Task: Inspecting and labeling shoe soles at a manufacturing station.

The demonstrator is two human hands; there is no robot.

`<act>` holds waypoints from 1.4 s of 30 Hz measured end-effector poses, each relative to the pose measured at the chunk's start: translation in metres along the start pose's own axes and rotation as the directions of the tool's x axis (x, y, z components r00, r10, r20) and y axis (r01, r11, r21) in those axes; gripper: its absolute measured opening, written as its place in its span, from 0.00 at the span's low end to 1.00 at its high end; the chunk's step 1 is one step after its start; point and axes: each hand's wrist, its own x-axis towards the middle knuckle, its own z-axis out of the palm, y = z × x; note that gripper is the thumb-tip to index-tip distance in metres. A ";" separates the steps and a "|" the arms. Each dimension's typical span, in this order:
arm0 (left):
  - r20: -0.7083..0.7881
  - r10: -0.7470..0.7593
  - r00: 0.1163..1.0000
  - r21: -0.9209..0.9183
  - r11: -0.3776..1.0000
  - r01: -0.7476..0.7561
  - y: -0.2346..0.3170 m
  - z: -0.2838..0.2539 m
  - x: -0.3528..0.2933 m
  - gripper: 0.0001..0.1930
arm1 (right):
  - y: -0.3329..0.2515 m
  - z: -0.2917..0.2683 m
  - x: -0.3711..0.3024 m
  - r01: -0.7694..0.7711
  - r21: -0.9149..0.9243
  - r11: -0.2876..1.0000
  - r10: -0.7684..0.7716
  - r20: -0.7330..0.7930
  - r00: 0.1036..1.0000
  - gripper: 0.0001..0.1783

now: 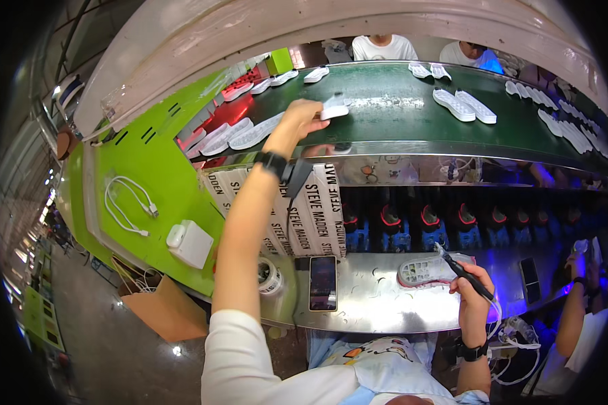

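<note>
My left hand (302,117) reaches far out over the green conveyor belt (385,125), its fingers closed on one end of a white shoe sole (335,109); hand and sole are smeared by motion. Lower right, my right hand (474,287) grips a black pen-shaped tool (471,278) with a pale cable running down from it. The tool's tip is close above a whitish, grid-patterned sole (425,271) lying on the steel bench (378,307). Whether the tip touches that sole, I cannot tell.
More white soles (465,106) lie on the belt. A phone (323,283) and a tub (270,278) sit on the bench, dark shoes (431,217) behind. Left are a green machine cover (132,202) and cardboard box (162,307). Another person's arm (574,304) works at right.
</note>
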 end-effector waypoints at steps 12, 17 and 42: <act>0.485 -0.144 0.863 -0.787 0.359 0.502 -0.265 0.093 -0.286 0.31 | 0.034 0.052 -0.007 -0.369 -0.116 0.922 0.386 0.355 0.852 0.12; 0.635 0.015 0.772 -0.769 -0.082 0.634 -0.305 0.134 -0.291 0.26 | 0.074 0.047 0.001 0.437 -0.580 0.687 -0.315 0.303 0.899 0.12; 0.829 -0.490 0.268 0.200 0.708 0.677 -0.243 0.124 -0.200 0.15 | 0.021 0.045 0.019 0.530 -0.465 0.709 0.144 0.832 0.536 0.12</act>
